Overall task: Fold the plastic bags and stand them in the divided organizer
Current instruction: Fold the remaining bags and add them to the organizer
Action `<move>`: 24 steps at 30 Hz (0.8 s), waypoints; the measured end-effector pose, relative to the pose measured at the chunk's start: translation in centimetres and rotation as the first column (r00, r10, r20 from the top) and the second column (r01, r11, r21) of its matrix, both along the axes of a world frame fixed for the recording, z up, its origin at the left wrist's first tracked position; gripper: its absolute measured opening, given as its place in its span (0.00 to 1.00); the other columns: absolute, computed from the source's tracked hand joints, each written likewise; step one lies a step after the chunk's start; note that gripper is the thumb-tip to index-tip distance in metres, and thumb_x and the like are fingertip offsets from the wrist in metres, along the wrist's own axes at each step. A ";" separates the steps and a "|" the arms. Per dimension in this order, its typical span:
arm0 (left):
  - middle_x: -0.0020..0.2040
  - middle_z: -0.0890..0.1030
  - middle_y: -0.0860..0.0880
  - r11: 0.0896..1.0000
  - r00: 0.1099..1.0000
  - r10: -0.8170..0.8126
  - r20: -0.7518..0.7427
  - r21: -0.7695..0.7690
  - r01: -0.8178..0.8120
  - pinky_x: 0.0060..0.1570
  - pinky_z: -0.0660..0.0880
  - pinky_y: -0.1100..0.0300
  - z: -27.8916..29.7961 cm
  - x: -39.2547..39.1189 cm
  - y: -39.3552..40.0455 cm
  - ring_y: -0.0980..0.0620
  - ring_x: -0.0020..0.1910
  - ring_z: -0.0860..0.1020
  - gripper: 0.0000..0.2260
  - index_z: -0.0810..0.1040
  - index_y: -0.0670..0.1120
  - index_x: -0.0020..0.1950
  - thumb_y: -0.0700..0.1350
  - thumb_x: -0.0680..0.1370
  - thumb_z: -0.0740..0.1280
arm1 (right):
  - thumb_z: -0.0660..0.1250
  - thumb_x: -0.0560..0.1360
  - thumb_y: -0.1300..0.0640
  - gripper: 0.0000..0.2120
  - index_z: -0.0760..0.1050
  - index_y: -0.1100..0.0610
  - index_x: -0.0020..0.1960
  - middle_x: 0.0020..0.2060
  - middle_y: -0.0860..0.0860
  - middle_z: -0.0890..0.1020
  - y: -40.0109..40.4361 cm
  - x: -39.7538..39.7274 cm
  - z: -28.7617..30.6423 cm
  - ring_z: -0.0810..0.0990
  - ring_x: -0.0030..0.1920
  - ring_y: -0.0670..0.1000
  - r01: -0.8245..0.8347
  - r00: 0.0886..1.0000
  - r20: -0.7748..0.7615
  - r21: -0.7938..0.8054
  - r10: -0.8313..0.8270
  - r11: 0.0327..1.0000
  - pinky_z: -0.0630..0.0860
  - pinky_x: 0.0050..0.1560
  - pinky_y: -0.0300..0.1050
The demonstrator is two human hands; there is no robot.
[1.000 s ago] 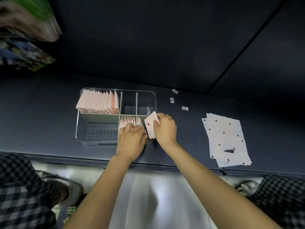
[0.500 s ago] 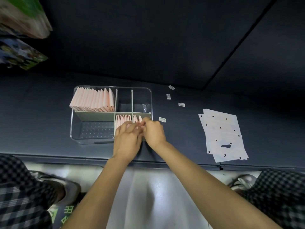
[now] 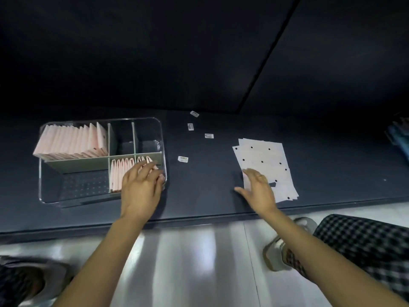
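Folded bags: one full row stands in the organizer's (image 3: 162, 138) back-left compartment (image 3: 70, 142), a second, shorter row (image 3: 122, 173) stands in the front-right compartment, near the counter's front edge

Front-left compartment (image 3: 75, 185) and the two small back ones (image 3: 121, 138) hold no bags

Unfolded bags (image 3: 265, 158) lie flat in a loose stack toward the right of the counter (image 3: 199, 191), well apart from the organizer; count unclear, several sheets at least

Left hand (image 3: 141, 185) is spread, fingers resting on the front-right row, pinching nothing as far as I can tell

Right hand (image 3: 257, 187) is open and flat, fingers over the stack's near-left corner, not gripping a sheet yet

Four small labels (image 3: 183, 159) lie scattered between organizer and stack

Judgement: well past halfway, next bag about to be picked, a handful left to fold
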State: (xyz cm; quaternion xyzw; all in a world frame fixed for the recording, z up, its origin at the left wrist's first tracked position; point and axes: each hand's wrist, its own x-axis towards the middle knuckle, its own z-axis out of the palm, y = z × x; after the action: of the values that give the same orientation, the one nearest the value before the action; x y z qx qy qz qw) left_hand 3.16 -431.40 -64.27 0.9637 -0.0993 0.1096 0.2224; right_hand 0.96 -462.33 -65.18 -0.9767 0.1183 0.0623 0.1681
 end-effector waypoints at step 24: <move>0.26 0.67 0.54 0.914 0.819 -0.336 -0.465 -0.370 0.165 0.33 0.63 0.58 -2.5 -2.5 -8.4 0.53 0.29 0.65 0.13 0.72 0.48 0.32 0.44 0.75 0.70 | 0.64 0.77 0.49 0.11 0.79 0.54 0.44 0.36 0.47 0.78 3.8 0.0 2.2 0.73 0.35 0.39 -0.231 0.889 -0.199 0.584 0.413 0.778 0.68 0.36 0.33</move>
State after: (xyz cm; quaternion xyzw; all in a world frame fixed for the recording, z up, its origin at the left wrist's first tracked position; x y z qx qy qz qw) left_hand 0.65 -439.80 -66.81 0.8873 -0.1444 -0.1706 0.4035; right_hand 0.93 -458.52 -62.95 -0.8702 -0.0499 0.2769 0.4044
